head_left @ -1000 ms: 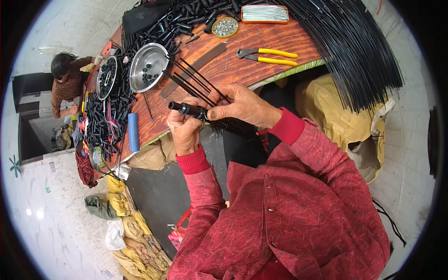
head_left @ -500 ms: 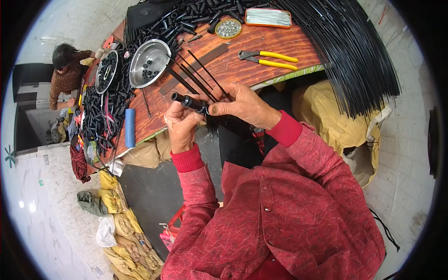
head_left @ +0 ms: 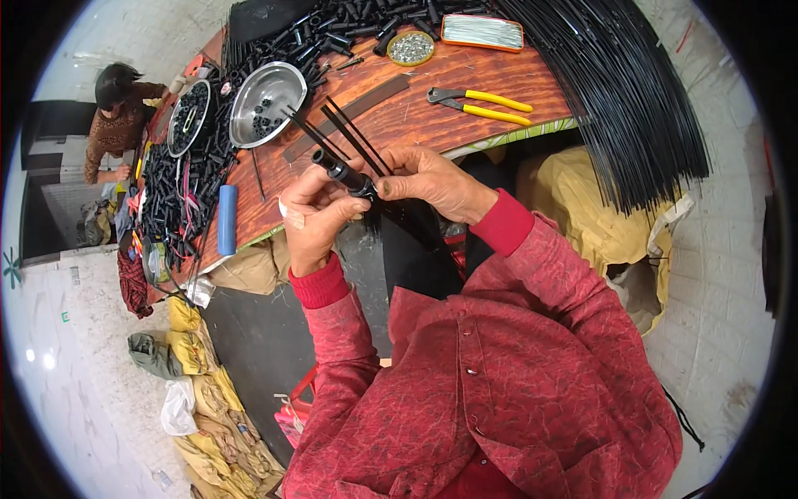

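A black tubular plastic fitting (head_left: 347, 176) with a collar, resembling an umbrella runner, is held tilted in front of my body. My left hand (head_left: 313, 214) is closed round it, thumb and fingers near the collar end. My right hand (head_left: 434, 185) pinches at that same collar, with its thumb close to my left thumb. Several thin black rods (head_left: 353, 137), like umbrella ribs, stick out past my hands toward the table. More dark rod lengths hang below the hands over my lap. What sits exactly between the right fingertips is hidden.
On the wooden table (head_left: 391, 108) lie yellow-handled end nippers (head_left: 482, 106), a metal bowl (head_left: 287, 73) of small black parts, a dish of metal bits (head_left: 411, 48) and a tray of wires (head_left: 482, 32). Black rods (head_left: 623, 100) are bundled at right. Another person (head_left: 116, 125) works at far left.
The fitting and both hands stay together and shift slightly left. The rods sticking out toward the table have swung a little left. The view has moved slightly.
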A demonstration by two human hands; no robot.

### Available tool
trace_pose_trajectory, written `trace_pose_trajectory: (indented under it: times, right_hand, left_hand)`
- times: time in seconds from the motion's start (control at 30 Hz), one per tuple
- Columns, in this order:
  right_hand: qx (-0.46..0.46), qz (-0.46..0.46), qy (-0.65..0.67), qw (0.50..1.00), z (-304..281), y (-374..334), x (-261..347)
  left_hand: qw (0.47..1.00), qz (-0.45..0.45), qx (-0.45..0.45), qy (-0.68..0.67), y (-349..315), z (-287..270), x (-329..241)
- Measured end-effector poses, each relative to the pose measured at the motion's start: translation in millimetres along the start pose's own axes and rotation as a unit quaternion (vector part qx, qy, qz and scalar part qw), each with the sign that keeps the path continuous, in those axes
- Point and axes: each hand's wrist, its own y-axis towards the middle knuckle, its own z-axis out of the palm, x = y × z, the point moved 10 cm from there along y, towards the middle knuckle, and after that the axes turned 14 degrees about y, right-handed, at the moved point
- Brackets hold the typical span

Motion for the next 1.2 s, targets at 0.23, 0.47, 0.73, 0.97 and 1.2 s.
trace_pose_trajectory:
  times: [0.23,0.47,0.73,0.97,1.2]
  right_hand:
    - [0.000,0.012,0.051,0.999,4.2,-1.3,-3.4]
    - [0.012,-0.004,0.029,0.999,15.2,-6.2,9.4]
    - [0.042,0.023,0.076,0.996,7.3,-10.0,2.6]
    - [0.020,0.038,0.078,0.996,6.4,-17.5,4.1]
    - [-0.026,0.065,0.133,0.989,-31.2,-19.1,-14.4]
  left_hand:
    - [1.000,0.004,-0.021,0.001,0.9,3.2,-12.8]
    - [0.993,0.012,-0.022,0.114,1.8,1.6,-27.6]
    - [0.937,0.159,-0.086,0.300,-1.4,16.9,-71.0]
    - [0.927,0.163,-0.162,0.296,-12.1,27.1,-77.0]
    - [0.912,0.193,-0.218,0.290,-16.3,29.9,-75.5]
